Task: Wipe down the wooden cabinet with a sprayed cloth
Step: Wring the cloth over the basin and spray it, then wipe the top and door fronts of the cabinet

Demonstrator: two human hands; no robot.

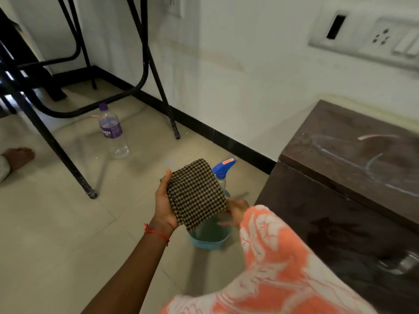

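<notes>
- The left hand has its grip closed on a folded checked cloth.
- The right hand grips a blue-capped spray bottle behind the cloth.
- The dark wooden cabinet stands just right, against the wall.
- A plastic water bottle stands farther on the floor.

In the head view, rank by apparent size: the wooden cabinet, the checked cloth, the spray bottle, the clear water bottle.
1. Wooden cabinet, easily largest.
2. Checked cloth.
3-4. Spray bottle and clear water bottle: unsure. The spray bottle is mostly hidden behind the cloth, and the water bottle stands farther away.
</notes>
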